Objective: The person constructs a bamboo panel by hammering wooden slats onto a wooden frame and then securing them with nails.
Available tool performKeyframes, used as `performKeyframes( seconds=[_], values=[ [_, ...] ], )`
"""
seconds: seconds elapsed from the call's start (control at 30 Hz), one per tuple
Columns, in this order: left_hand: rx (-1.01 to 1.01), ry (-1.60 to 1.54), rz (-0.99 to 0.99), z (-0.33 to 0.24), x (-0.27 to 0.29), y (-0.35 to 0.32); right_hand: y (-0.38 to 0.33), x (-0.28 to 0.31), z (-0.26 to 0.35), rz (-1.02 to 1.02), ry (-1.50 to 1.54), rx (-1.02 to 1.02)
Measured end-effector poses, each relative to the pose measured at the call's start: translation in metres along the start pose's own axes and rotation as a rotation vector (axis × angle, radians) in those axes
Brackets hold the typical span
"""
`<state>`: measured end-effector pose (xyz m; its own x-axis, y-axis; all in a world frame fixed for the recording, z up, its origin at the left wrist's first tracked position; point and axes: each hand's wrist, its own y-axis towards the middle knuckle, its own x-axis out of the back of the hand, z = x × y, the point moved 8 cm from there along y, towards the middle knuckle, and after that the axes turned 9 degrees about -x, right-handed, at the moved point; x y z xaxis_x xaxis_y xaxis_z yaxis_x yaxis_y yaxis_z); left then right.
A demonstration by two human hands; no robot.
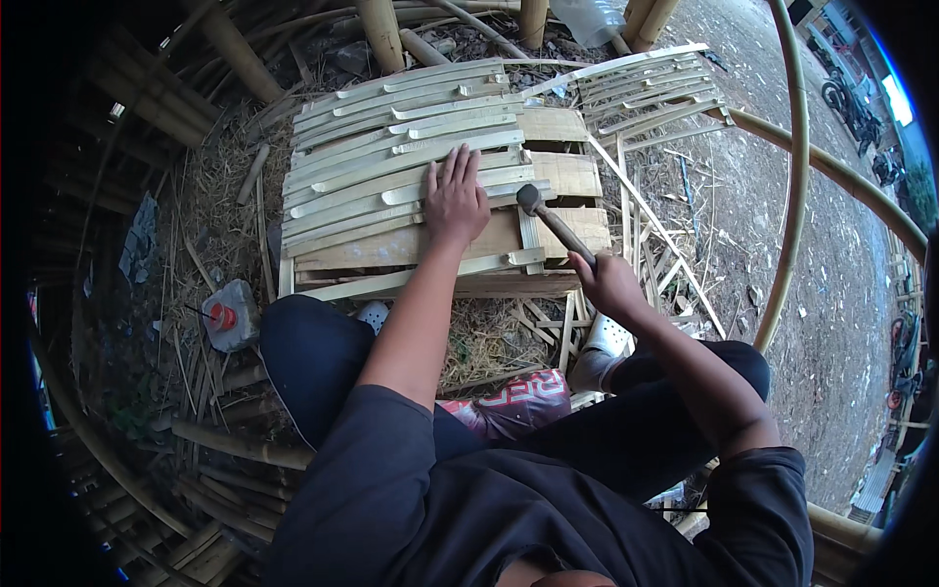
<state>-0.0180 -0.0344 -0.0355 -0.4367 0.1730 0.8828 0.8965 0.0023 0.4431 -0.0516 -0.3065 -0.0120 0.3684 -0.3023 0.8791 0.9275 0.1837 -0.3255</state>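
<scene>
My right hand (612, 284) grips the wooden handle of a hammer (558, 227). The hammer's dark head rests at or just above the right end of a bamboo slat, and I cannot tell whether it touches. My left hand (457, 201) lies with fingers stretched over the bamboo slats (362, 164), pressing down on them. These pale slats run side by side across a low wooden crate-like bench (560, 173), whose boards show at the right. One separate slat (411, 276) crosses the near edge at a slant. Any nails are too small to make out.
A smaller slatted bamboo panel (655, 93) leans at the back right, with loose strips below it. Bamboo poles (790, 176) curve up on the right. A red-capped plastic container (225, 316) stands at the left among straw. A printed red sack (509, 403) lies between my legs.
</scene>
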Motion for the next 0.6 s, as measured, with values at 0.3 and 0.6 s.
performKeyframes(
  seconds=[0.3, 0.6],
  values=[
    [0.011, 0.025, -0.027, 0.000, 0.002, 0.003, -0.002, 0.020, 0.006, -0.010, 0.238, -0.046],
    [0.002, 0.022, -0.025, -0.001, 0.002, 0.003, 0.014, 0.006, 0.002, 0.037, 0.230, -0.080]
  ],
)
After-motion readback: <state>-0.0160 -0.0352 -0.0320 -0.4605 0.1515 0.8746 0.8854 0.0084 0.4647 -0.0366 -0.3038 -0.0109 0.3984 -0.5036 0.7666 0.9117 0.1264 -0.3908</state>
